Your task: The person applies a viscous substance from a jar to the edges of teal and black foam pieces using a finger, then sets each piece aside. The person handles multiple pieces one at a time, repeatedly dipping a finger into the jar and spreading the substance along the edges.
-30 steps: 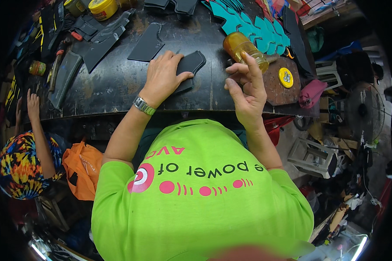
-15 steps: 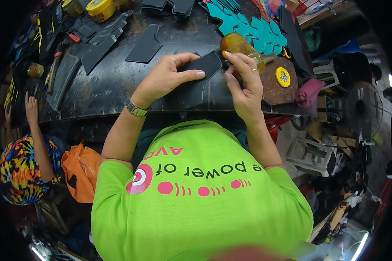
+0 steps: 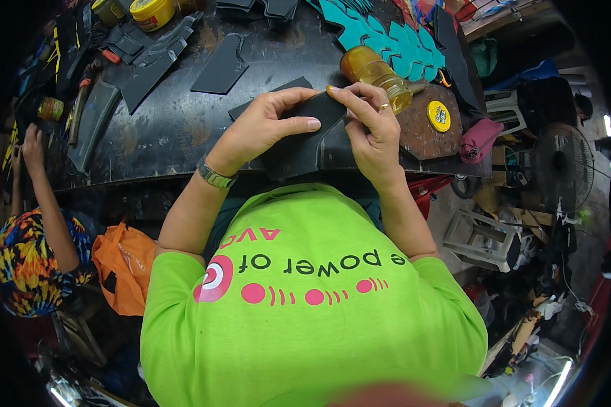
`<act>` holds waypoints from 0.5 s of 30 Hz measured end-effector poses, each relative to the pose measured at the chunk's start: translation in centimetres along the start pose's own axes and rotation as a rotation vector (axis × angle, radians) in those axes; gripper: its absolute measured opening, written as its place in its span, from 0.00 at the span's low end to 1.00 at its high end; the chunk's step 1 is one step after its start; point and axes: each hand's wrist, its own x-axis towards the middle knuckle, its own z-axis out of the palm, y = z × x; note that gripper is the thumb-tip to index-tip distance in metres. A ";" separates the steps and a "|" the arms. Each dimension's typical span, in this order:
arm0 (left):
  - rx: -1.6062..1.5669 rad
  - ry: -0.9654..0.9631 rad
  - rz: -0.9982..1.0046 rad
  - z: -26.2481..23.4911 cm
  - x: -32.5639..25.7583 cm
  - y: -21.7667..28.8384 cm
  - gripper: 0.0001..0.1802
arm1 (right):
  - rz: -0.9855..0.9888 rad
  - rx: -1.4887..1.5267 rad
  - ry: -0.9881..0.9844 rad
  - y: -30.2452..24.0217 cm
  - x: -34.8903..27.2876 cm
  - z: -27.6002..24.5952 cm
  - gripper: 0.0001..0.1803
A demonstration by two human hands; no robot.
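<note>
My left hand (image 3: 268, 129) grips a black sheet-material piece (image 3: 299, 146) with a cut outline, its thumb flat on top and fingers beneath. My right hand (image 3: 373, 132) has its index finger reaching to the far edge of that piece, with an amber smear on the fingertip. Its thumb is apart from the index finger, and the other fingers are bent. Another dark piece (image 3: 295, 85) shows partly behind my left hand. Just beyond my right hand a clear jar with amber contents (image 3: 377, 74) appears to lie on its side.
On the dark table (image 3: 176, 146) are a loose black piece (image 3: 220, 64), teal cut pieces (image 3: 394, 47), a brown block (image 3: 428, 139) bearing a yellow lid (image 3: 439, 116), a hammer (image 3: 79, 112) and a yellow tub (image 3: 153, 12). Another person's hand (image 3: 32, 149) is at the left edge.
My right index finger has moved left, from beside the jar onto the far edge of the black piece. My left hand still holds it. The other person's hand has shifted left.
</note>
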 end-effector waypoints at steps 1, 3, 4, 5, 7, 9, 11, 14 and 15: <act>-0.031 -0.004 -0.018 0.0 -0.1 0.1 0.25 | -0.007 -0.005 0.007 0.0 -0.1 0.0 0.30; -0.104 -0.001 -0.040 0.1 -0.2 0.0 0.25 | -0.029 -0.011 0.032 -0.1 -0.3 0.1 0.30; -0.145 0.005 -0.043 0.3 -0.3 -0.1 0.24 | -0.041 -0.014 0.045 -0.1 -0.4 0.1 0.30; -0.177 0.015 -0.049 0.3 -0.3 -0.1 0.24 | -0.041 -0.010 0.053 -0.1 -0.5 0.1 0.29; -0.250 0.037 -0.061 0.5 -0.4 -0.4 0.24 | -0.041 -0.003 0.071 -0.1 -0.7 0.0 0.28; -0.298 0.079 -0.047 0.5 -0.2 -0.8 0.25 | -0.021 -0.031 0.072 -0.3 -0.9 -0.8 0.27; -0.315 0.149 -0.024 0.2 0.1 -1.1 0.25 | -0.005 -0.099 0.096 -0.6 -0.9 -2.5 0.25; -0.328 0.234 0.001 -0.7 0.0 -1.3 0.26 | 0.105 -0.187 0.065 -0.8 -0.6 -6.4 0.23; -0.315 0.203 0.004 -0.8 0.0 -1.4 0.26 | 0.158 -0.266 -0.022 -0.8 -0.6 -7.9 0.22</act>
